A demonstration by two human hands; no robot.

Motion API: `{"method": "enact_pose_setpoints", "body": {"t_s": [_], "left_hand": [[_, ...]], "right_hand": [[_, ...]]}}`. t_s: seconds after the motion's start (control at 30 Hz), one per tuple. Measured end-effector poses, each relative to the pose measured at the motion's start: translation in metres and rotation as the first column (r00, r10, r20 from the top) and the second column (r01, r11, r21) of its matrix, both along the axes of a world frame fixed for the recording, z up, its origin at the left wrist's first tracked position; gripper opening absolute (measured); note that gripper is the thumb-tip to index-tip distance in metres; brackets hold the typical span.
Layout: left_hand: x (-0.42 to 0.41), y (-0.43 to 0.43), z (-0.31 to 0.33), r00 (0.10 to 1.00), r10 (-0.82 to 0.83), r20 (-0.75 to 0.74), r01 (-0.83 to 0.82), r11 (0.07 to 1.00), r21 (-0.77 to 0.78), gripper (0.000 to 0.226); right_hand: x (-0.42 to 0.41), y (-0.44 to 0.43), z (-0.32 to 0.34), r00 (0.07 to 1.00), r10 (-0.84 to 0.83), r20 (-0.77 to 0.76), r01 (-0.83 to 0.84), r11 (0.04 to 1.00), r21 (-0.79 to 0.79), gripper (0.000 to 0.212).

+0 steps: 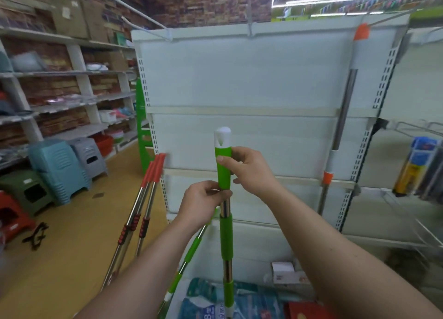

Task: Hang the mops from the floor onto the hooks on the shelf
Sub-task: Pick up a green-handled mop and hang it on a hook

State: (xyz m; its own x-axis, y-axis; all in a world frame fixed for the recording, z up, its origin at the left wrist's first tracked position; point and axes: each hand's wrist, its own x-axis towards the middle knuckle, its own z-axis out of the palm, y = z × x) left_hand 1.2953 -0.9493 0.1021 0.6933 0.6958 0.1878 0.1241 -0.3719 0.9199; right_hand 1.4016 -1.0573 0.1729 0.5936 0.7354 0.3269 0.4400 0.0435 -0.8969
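I hold a green-handled mop (pixel 226 237) upright in front of the white shelf unit (pixel 251 78). My right hand (pixel 249 172) grips its green top sleeve just below the white cap. My left hand (pixel 203 202) pinches the pole where the sleeve meets the metal. A second green mop (pixel 189 254) leans behind my left forearm. One orange-capped mop (pixel 340 117) hangs from a hook (pixel 383 19) at the shelf's top right. Another hook (pixel 250 11) juts out at the top middle. Red-handled mops (pixel 146 198) lean against the shelf's left edge.
Stacked plastic stools (pixel 60 170) stand on the yellow floor at left, below long wall shelves (pixel 60 74) of goods. Packaged items (pixel 227 299) and a small box (pixel 285 273) lie at the shelf's foot. A wire rack with products (pixel 419 165) is at right.
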Motion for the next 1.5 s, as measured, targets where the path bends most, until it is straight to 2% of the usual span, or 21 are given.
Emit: {"method": "enact_pose_setpoints", "body": {"t_s": [0.27, 0.4, 0.5, 0.67, 0.77, 0.87, 1.0, 1.13, 1.37, 1.5], "left_hand": [[0.050, -0.040, 0.019, 0.999, -0.036, 0.002, 0.036, 0.999, 0.013, 0.004], [0.072, -0.054, 0.028, 0.998, -0.060, -0.004, 0.060, 0.998, 0.015, 0.008], [0.087, -0.063, 0.034, 0.995, -0.099, -0.001, 0.099, 0.995, 0.020, 0.009], [0.115, -0.078, 0.046, 0.987, -0.162, 0.016, 0.162, 0.986, 0.041, 0.011], [0.131, -0.085, 0.053, 0.980, -0.198, 0.025, 0.196, 0.979, 0.060, 0.013], [0.146, -0.088, 0.061, 0.972, -0.231, 0.037, 0.227, 0.971, 0.074, 0.014], [0.163, -0.085, 0.069, 0.960, -0.270, 0.067, 0.265, 0.961, 0.073, 0.020], [0.178, -0.072, 0.078, 0.950, -0.296, 0.100, 0.288, 0.954, 0.085, 0.012], [0.189, -0.039, 0.099, 0.933, -0.314, 0.175, 0.298, 0.948, 0.111, 0.013], [0.191, -0.023, 0.119, 0.923, -0.320, 0.213, 0.298, 0.946, 0.129, 0.019]], "right_hand": [[0.039, -0.044, 0.015, 0.997, -0.072, 0.019, 0.071, 0.997, 0.036, 0.003], [0.056, -0.061, 0.021, 0.992, -0.120, 0.027, 0.119, 0.992, 0.047, 0.010], [0.068, -0.073, 0.027, 0.987, -0.158, 0.026, 0.156, 0.986, 0.065, 0.002], [0.087, -0.094, 0.039, 0.976, -0.218, 0.016, 0.216, 0.973, 0.088, 0.002], [0.099, -0.105, 0.046, 0.965, -0.262, 0.008, 0.260, 0.961, 0.089, 0.018], [0.110, -0.112, 0.053, 0.956, -0.294, 0.012, 0.291, 0.951, 0.104, 0.013], [0.122, -0.110, 0.062, 0.949, -0.314, 0.025, 0.309, 0.943, 0.125, 0.010], [0.132, -0.099, 0.074, 0.941, -0.331, 0.073, 0.318, 0.937, 0.145, 0.005], [0.141, -0.066, 0.100, 0.927, -0.350, 0.137, 0.325, 0.929, 0.175, 0.008], [0.142, -0.051, 0.120, 0.918, -0.361, 0.163, 0.332, 0.926, 0.181, 0.021]]}}
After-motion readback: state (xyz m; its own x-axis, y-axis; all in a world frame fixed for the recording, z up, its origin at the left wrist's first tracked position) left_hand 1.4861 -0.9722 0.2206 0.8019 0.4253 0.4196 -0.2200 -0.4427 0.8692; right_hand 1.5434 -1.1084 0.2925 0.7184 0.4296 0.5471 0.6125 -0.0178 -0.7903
